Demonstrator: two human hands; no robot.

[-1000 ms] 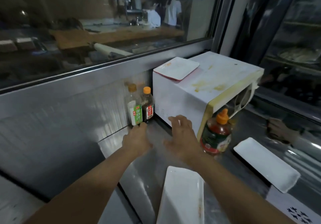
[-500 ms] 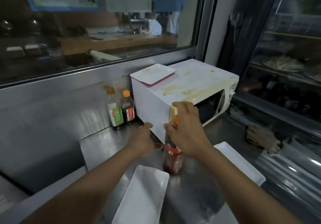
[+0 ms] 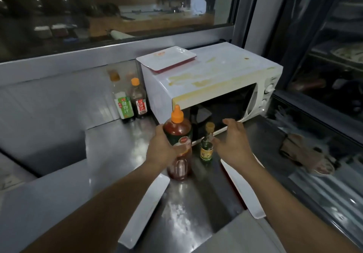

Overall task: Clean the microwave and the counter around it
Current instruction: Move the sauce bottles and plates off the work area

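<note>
Left hand grips the red sauce bottle around its middle — bottle upright on the steel counter, orange cap up, just in front of the microwave. Right hand released, fingers spread, holding nothing, hovering just right of a small green bottle that stands before the microwave door; contact with it cannot be told. Microwave sits at the back of the counter, top smeared with yellowish stains — a white tray lies on its rear left corner. Two bottles stand upright left of the microwave against the wall. White trays lie under both forearms. A rag lies on the counter to the right.
</note>
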